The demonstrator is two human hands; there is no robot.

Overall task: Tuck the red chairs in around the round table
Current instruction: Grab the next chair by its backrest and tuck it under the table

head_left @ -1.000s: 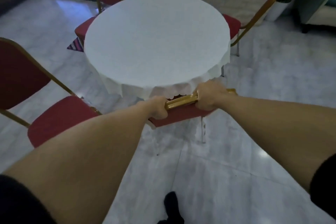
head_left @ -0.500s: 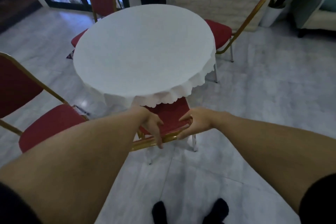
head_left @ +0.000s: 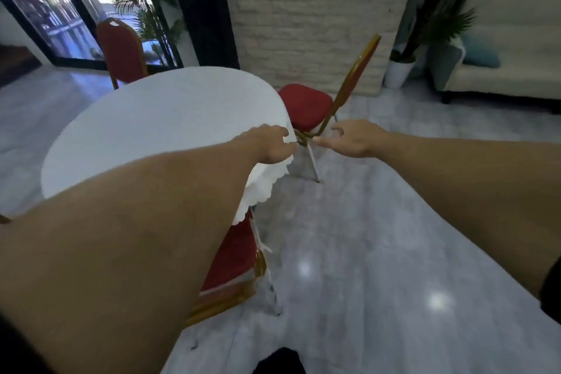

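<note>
We see red chair (head_left: 306, 108), gold frame, seat just right of round surface (head_left: 151, 130), untucked. Our left hand (head_left: 270, 143) and right hand (head_left: 352, 136): fingers released, empty. Grey marble floor (head_left: 379, 252), brick wall (head_left: 303, 9).

Red chairs (head_left: 305, 109) with gold frames, white scallop-edged tablecloth (head_left: 170, 130) over the round surface, grey marbled floor (head_left: 379, 252) (glossy), pale brick wall (head_left: 309, 15), cream sofa (head_left: 510, 64) upper right with teal cushion (head_left: 481, 55)

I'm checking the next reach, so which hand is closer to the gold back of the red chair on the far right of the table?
Right. The right hand is open just below that chair's gold back; the left hand, also open, sits farther left over the tablecloth's edge.
</note>
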